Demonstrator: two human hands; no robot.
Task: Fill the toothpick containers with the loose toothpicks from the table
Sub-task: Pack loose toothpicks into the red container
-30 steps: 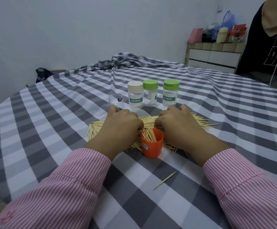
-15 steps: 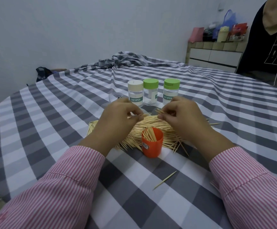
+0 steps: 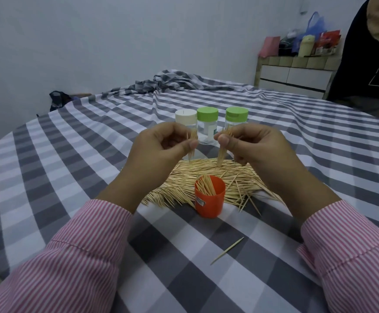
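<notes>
Tablecloth checked in grey and white. Near cup orange, pale wooden toothpicks heaped behind it. Far jars: left lid cream-white, middle lid and right lid green. Sleeves striped pink and white. Wall pale grey-blue.

A plain pale wall is seen behind the surface, which is covered by a grey-and-white checked cloth, bunched at the far edge. At the right a low drawer unit is set, with bags and packets piled on top. A dark bag lies by the wall.
</notes>
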